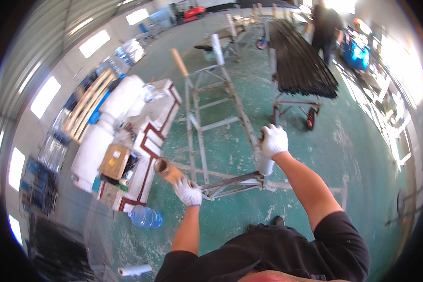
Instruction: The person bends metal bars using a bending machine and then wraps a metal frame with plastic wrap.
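A metal rack frame (221, 124) stands in front of me, with tube-sleeved posts at its corners. My left hand (188, 192), in a white work glove, is closed around the lower part of a brown cardboard tube (168, 171) at the near left corner. The tube leans outward, and its hollow end shows. At the near right corner my right hand (273, 141), gloved too, grips the top of a white tube (265, 166) over a post. On the far corners are a tan tube (179, 62) and another white tube (217, 49).
A wheeled cart (297, 100) carries long dark strips (298, 61) ahead on the right. Beyond it stands a person (326, 33). To the left are white rolls (96, 145), a cardboard box (114, 161) and a blue water jug (145, 217). A white roll (135, 270) lies on the floor.
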`<state>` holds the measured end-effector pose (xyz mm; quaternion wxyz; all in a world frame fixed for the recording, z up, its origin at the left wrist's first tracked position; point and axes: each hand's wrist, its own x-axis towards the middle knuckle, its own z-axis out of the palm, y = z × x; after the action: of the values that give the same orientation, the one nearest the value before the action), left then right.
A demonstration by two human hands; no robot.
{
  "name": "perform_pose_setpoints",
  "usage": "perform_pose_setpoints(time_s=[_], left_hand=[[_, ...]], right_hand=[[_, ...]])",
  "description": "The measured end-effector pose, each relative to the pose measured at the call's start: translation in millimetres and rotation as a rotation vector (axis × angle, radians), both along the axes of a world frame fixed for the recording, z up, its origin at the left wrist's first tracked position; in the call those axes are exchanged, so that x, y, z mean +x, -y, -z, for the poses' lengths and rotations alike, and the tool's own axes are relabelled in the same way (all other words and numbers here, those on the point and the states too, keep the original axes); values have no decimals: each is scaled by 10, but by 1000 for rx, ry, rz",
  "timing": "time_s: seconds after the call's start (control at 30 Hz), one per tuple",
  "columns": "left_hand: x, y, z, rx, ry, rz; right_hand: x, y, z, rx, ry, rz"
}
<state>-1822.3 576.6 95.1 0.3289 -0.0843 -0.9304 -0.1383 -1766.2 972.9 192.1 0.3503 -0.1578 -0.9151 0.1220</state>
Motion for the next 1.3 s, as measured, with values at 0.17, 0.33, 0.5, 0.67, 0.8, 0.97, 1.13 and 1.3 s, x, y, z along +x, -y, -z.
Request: perform_pose_setpoints(time_s=[0.17, 0.33, 0.5, 0.67, 0.8, 0.97, 1.13, 1.3], left_hand=[[1712, 26, 1882, -194, 1167, 277], [2331, 317, 2432, -8, 1408, 97], [2120, 482, 2057, -151, 1367, 119], [1737, -170, 1681, -99, 1180, 84], [2010, -1077, 1656, 86, 1280, 172], [2538, -2447, 1790, -64, 1294, 493], [2247, -3776, 1557, -38, 1402, 590], [2127, -5208, 1940, -319, 1388, 778]], right_hand=[[-13, 12, 2, -15, 102, -30], [37, -99, -34, -55, 175, -31], [112, -82, -113, -85, 195, -68], [532, -361, 10, -227, -102, -311], [1463, -422, 175, -399, -180, -406], [2365, -929, 892, -571, 167, -395], [2806, -2118, 1107, -589, 180, -237], [3085, -3666, 1180, -827, 246, 84]])
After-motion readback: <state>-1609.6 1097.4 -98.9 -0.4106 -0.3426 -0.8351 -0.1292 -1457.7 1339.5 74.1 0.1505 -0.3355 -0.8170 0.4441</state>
